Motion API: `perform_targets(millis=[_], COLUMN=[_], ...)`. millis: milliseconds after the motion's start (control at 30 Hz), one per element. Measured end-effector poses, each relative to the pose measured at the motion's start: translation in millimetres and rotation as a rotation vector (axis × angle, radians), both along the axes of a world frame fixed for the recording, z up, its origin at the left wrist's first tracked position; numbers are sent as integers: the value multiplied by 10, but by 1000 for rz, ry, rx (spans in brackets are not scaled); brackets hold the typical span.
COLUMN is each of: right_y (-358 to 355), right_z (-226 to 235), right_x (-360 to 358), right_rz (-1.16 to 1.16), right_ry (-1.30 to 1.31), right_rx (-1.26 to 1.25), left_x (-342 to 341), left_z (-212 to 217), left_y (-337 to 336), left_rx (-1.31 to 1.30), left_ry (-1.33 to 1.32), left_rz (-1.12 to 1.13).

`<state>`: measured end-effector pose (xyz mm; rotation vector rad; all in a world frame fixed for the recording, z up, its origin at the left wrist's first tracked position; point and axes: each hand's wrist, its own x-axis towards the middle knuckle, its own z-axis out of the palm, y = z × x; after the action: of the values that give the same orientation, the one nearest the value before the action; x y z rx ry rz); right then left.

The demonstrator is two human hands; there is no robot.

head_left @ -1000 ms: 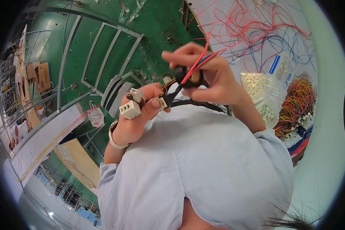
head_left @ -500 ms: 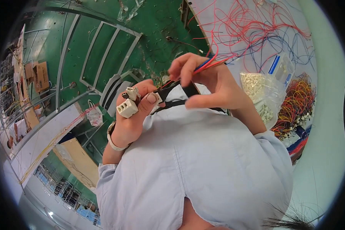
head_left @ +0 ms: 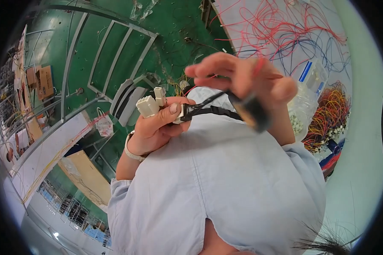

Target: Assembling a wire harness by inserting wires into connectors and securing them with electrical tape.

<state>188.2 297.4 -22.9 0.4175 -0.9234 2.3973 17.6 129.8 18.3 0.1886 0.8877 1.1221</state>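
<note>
Bag (head_left: 303, 97) of clear plastic holds small pale pieces (head_left: 295, 124). White, blocky plugs (head_left: 147, 106) with black wires (head_left: 207, 101) are pinched in the left hand (head_left: 152, 128). The right hand (head_left: 247, 76) is loosely spread; whether it grips the blurred black roll (head_left: 261, 117), I cannot tell.

Plastic connectors (head_left: 147, 107), matt cloth shirt (head_left: 234, 170)

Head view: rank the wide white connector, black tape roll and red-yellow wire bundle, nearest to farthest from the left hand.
1. Wide white connector: held in left hand.
2. Black tape roll: to the right, by right hand, blurred.
3. Red-yellow wire bundle: far right.
</note>
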Motion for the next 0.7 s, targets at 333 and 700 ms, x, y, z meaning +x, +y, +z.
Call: perform_targets(millis=[333,700], right_y=[124,58], right_z=[144,-4], right_x=[232,213], right_rz=[-335,-98], right_ry=[-679,-326], right_rx=[506,3], left_x=[21,-45], left_z=[19,31], left_y=[-33,-87], left_rx=[-120,28], left_ry=[-9,116], left_rz=[15,-25])
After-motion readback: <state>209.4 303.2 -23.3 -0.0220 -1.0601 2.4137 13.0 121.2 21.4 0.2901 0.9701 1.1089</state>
